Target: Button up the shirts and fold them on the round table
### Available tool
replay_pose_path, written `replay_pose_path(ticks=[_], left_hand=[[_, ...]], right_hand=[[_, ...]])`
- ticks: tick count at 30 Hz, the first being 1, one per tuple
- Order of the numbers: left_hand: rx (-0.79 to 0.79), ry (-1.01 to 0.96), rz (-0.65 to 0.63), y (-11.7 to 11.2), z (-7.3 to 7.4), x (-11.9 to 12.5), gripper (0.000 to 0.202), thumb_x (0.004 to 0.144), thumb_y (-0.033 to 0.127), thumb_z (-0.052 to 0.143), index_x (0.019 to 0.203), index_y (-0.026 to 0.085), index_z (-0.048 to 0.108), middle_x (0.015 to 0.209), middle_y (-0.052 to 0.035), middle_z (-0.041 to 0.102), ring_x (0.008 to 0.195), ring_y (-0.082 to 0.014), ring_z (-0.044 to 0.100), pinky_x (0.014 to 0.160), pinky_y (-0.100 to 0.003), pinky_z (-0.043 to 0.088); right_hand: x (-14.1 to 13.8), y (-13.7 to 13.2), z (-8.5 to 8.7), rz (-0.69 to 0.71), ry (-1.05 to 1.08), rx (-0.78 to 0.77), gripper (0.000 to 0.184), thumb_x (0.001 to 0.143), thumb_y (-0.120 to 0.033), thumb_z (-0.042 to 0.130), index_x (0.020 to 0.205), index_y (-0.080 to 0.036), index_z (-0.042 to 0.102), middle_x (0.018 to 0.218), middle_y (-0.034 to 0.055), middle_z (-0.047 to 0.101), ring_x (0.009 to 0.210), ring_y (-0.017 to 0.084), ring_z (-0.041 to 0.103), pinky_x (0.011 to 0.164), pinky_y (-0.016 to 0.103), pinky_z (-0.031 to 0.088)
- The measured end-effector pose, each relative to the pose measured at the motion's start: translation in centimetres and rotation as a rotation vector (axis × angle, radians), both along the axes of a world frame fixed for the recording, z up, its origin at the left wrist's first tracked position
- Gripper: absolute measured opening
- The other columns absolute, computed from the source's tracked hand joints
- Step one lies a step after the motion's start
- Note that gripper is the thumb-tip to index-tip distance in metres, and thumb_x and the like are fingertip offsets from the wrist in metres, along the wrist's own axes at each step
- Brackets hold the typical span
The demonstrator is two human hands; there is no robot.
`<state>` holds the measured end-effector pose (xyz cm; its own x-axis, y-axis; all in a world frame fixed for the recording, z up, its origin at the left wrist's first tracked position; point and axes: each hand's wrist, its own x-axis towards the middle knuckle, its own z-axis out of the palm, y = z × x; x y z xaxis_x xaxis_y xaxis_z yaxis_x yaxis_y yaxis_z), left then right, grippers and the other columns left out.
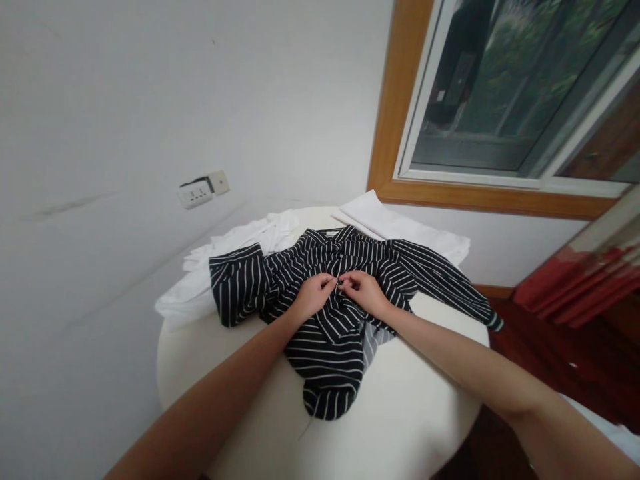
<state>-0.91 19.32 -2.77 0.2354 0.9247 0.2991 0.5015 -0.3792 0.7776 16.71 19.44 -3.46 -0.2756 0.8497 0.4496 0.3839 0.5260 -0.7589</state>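
Note:
A black shirt with white stripes point(325, 360) lies spread on a round white table point(410, 400), collar toward the wall. Its right sleeve stretches out over the table's edge, while the left one is bunched up. At the middle of the shirt front, my left hand point(316, 293) pinches the fabric with thumb and finger. Close beside it, my right hand point(364, 291) also pinches the shirt front, fingertips almost meeting the left ones. Whether a button sits between the fingertips is too small to tell. A loose thread hangs by the lower hem.
White cloth point(185, 293) lies crumpled at the table's left, and folded white cloth point(400, 223) at the back right. A wall socket point(195, 194) is on the left wall. Beyond the table stands a wood-framed window point(480, 193); a red curtain point(565, 287) hangs at right.

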Motion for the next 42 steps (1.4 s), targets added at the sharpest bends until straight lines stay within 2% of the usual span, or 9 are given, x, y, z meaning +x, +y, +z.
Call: replay_pose_path(ticks=[6, 20, 24, 29, 36, 42], left_hand=[[-0.013, -0.010, 0.014, 0.0, -0.3, 0.2, 0.026, 0.085, 0.038, 0.048, 0.082, 0.018, 0.065, 0.081, -0.0029, 0.070, 0.077, -0.0178, 0.064, 0.075, -0.029, 0.047], [-0.012, -0.027, 0.031, 0.0, -0.4, 0.3, 0.019, 0.084, 0.031, 0.050, 0.081, 0.018, 0.064, 0.079, -0.0019, 0.069, 0.075, -0.0163, 0.063, 0.073, -0.027, 0.047], [0.002, -0.016, 0.036, -0.1, -0.3, 0.3, 0.017, 0.084, 0.028, 0.050, 0.078, 0.018, 0.063, 0.076, -0.0011, 0.068, 0.072, -0.0155, 0.062, 0.071, -0.026, 0.047], [0.066, 0.051, 0.063, -0.3, -0.2, 0.4, 0.014, 0.083, 0.025, 0.052, 0.079, 0.018, 0.064, 0.074, -0.0005, 0.067, 0.069, -0.0150, 0.061, 0.068, -0.026, 0.046], [0.181, 0.144, 0.048, -0.3, -0.5, 0.5, 0.013, 0.083, 0.021, 0.052, 0.079, 0.018, 0.064, 0.074, -0.0010, 0.065, 0.071, -0.0150, 0.059, 0.072, -0.027, 0.045], [0.227, 0.267, 0.061, -0.8, 0.0, 0.7, 0.015, 0.086, 0.023, 0.049, 0.081, 0.019, 0.063, 0.077, -0.0021, 0.065, 0.077, -0.0172, 0.059, 0.076, -0.030, 0.045]], right_hand=[[0.0, 0.1, 0.0, 0.042, 0.043, 0.021, 0.017, 0.078, -0.017, 0.059, 0.092, -0.019, 0.068, 0.082, 0.0017, 0.062, 0.071, 0.012, 0.060, 0.068, 0.027, 0.051], [0.5, -0.3, 0.8, 0.108, 0.020, -0.011, 0.017, 0.082, -0.020, 0.058, 0.097, -0.020, 0.066, 0.086, 0.0031, 0.060, 0.075, 0.014, 0.059, 0.073, 0.030, 0.050], [0.5, -0.2, 0.7, 0.130, 0.051, -0.042, 0.015, 0.086, -0.025, 0.055, 0.097, -0.020, 0.064, 0.086, 0.0024, 0.061, 0.076, 0.014, 0.060, 0.075, 0.030, 0.050], [0.4, -0.2, 0.7, 0.152, 0.105, -0.137, 0.021, 0.091, -0.039, 0.049, 0.087, -0.020, 0.057, 0.072, -0.0008, 0.060, 0.067, 0.014, 0.060, 0.069, 0.029, 0.049], [0.4, -0.2, 1.3, 0.102, -0.045, -0.074, 0.039, 0.095, -0.048, 0.039, 0.072, -0.020, 0.055, 0.067, -0.0009, 0.057, 0.068, 0.014, 0.055, 0.071, 0.027, 0.044], [0.2, -0.3, 1.2, 0.035, -0.165, 0.041, 0.033, 0.094, -0.042, 0.045, 0.069, -0.020, 0.050, 0.069, -0.0012, 0.052, 0.070, 0.014, 0.051, 0.069, 0.026, 0.040]])
